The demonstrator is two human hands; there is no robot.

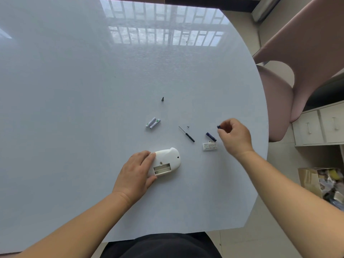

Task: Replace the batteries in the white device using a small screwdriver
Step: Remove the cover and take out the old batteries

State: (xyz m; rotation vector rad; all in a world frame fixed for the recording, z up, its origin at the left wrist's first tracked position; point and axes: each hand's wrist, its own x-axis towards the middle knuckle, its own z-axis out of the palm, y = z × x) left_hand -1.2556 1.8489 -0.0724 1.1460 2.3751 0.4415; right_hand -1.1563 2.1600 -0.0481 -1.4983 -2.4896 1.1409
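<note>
The white device [168, 158] lies back-up on the white table [93, 108], its battery compartment open and empty. My left hand [135, 174] holds the device by its left end. My right hand [235, 135] is raised at the right and pinches a dark blue battery [219, 127] end-on. A second dark blue battery [211, 137] lies below it, beside the white battery cover [209, 146]. The small black screwdriver [187, 134] lies between the device and the batteries, with a tiny screw [188, 126] near its tip. Two white-and-green batteries [153, 123] lie side by side further left.
A small black piece [162, 99] stands farther back on the table. A pink chair [279, 101] stands at the table's right edge, with white drawers [320, 125] and a cardboard box of clutter [323, 183] on the floor beyond.
</note>
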